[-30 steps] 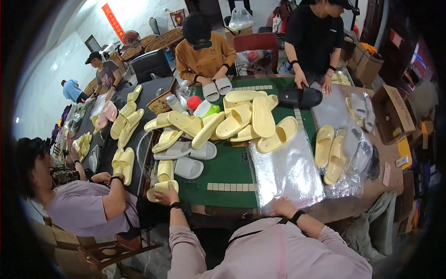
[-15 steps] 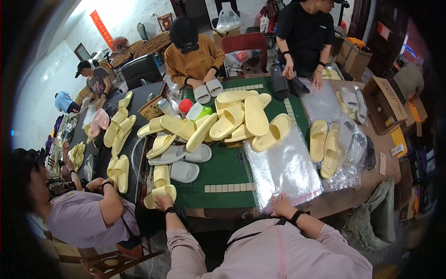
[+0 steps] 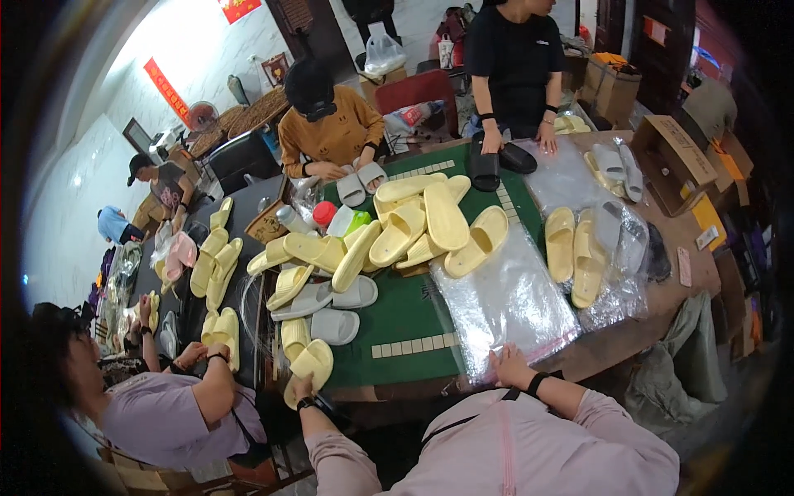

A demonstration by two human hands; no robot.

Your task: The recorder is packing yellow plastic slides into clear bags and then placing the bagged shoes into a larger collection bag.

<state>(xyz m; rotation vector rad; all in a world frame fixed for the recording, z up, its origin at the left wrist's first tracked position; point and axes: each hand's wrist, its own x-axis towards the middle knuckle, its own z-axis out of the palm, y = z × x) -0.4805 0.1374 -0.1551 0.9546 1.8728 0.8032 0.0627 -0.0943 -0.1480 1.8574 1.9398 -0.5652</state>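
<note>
At the near left edge of the green table top (image 3: 397,364), my left hand (image 3: 303,388) grips a pale yellow slipper (image 3: 314,360), fingers partly hidden by it. Another yellow slipper (image 3: 294,335) lies right behind it, with grey slippers (image 3: 334,326) beside that one. My right hand (image 3: 511,366) rests with its fingers spread on the near edge of a stack of clear plastic bags (image 3: 504,302). A heap of yellow slippers (image 3: 447,217) covers the middle of the table and overlaps the far end of the bags.
To the right, yellow slippers (image 3: 560,244) lie beside crumpled clear wrap (image 3: 616,298), with an open carton (image 3: 674,161) behind. Co-workers in a brown top (image 3: 331,132), black shirt (image 3: 514,66) and lilac shirt (image 3: 178,409) handle slippers around the tables. A red-lidded jar (image 3: 323,213) stands behind the heap.
My left hand has drawn the yellow slipper nearer and turned it more upright in the picture. My right hand stays on the bags. Across the table, the black-shirted co-worker's dark slippers have been laid down flatter.
</note>
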